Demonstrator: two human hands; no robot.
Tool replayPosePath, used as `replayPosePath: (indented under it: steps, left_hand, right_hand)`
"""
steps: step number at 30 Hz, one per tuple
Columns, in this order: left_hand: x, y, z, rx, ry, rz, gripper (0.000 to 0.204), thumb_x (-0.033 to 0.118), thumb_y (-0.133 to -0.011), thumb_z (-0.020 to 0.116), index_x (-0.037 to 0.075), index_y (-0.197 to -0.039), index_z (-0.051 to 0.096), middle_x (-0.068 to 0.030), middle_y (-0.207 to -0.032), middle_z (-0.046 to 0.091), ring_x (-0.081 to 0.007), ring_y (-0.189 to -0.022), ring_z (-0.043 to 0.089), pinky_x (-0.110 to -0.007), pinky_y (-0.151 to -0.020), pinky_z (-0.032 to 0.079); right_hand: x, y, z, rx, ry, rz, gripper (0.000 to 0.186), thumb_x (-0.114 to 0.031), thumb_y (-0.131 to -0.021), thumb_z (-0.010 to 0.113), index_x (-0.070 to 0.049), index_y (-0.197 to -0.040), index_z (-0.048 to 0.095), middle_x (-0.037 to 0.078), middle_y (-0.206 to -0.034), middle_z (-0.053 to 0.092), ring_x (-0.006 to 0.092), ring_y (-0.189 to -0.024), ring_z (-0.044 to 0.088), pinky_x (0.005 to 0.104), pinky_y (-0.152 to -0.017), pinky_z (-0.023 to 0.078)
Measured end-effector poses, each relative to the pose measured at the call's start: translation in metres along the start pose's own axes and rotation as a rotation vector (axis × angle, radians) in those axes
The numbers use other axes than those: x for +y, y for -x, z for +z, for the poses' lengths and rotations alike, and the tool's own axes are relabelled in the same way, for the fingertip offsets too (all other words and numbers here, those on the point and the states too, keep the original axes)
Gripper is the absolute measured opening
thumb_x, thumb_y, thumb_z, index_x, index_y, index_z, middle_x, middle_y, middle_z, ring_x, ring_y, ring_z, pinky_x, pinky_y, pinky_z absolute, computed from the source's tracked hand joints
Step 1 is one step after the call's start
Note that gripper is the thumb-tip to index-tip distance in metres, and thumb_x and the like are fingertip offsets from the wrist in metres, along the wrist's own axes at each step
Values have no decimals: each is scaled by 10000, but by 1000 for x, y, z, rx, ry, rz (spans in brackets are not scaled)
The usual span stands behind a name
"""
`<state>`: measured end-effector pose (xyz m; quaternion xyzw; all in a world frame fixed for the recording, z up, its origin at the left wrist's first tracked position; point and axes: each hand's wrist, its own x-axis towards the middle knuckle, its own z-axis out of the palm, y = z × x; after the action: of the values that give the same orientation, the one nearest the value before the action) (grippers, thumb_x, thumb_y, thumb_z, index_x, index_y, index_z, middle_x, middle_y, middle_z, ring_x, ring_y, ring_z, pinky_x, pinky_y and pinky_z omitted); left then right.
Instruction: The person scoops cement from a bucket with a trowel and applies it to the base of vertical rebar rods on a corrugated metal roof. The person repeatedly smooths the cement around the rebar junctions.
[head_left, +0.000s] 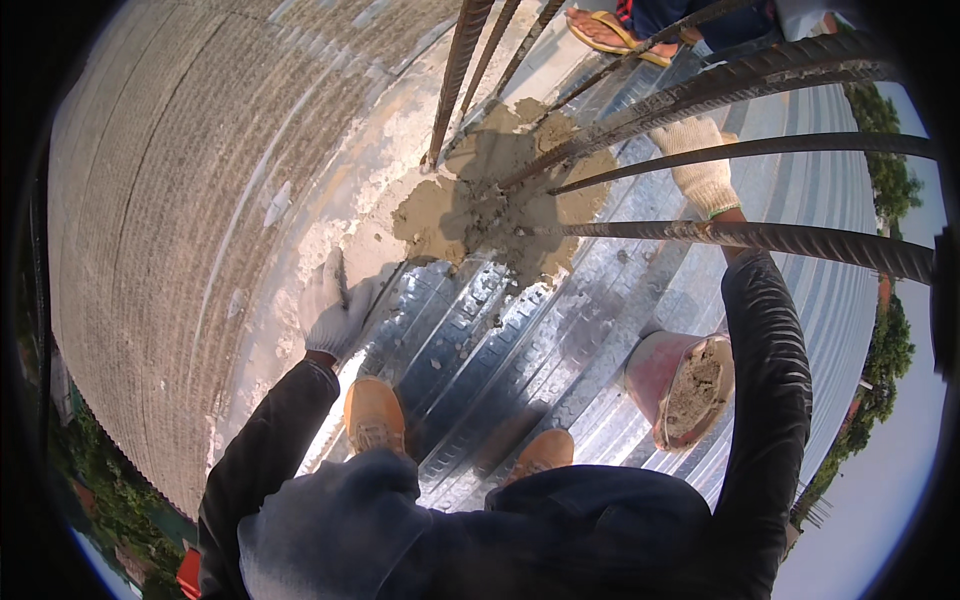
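Note:
My left hand (335, 308), in a pale work glove, rests on the rough concrete edge (290, 300), its fingers stretched out. A narrow dark strip runs along the fingers; I cannot make out whether it is a gap or an object. My right hand (698, 178), in a knitted cream glove, is among the steel bars, closed at a thick ribbed rebar (690, 98). A thinner rebar (800, 144) crosses in front of that glove and partly hides the fingers. Wet grey mortar (430, 218) lies spread around the bars' feet, on concrete and ribbed metal decking (440, 325).
A reddish bucket (655, 375) with mortar inside stands on the decking beside my right arm. Several rebars rise from the mortar toward me. Another person's sandalled foot (610, 35) is at the far side. My tan shoes (375, 415) stand on the decking.

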<state>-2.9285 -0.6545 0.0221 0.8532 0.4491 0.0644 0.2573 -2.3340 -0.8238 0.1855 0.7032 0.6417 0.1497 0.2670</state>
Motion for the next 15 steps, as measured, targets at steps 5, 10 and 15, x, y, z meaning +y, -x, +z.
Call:
replayPosePath:
  steps: [5,10,15]
  left_hand:
    - [6,0,-4,12,4,3,719,520,-1080,734,41,-1605,628,-319,-1262,766,-499,-1142,775,-570,-992,591]
    - [17,-3,-9,-4,39,-28,744,480,-1052,771,54,-1640,606,-305,-1297,759,-490,-1158,764,-567,-1005,587]
    - [10,-4,-6,33,54,-15,778,449,-1027,786,27,-1651,590,-294,-1240,758,-484,-1104,758,-570,-978,588]
  right_hand:
    - [9,1,-1,150,64,5,237,-200,-948,760,-159,-1181,779,51,-1084,766,289,-1142,740,480,-943,577]
    - [1,-2,2,117,104,69,230,-194,-947,759,-130,-1166,785,79,-1040,770,314,-1078,757,495,-908,581]
    - [-2,-4,4,115,112,54,225,-189,-947,758,-101,-1152,792,106,-997,774,338,-1014,774,510,-874,585]
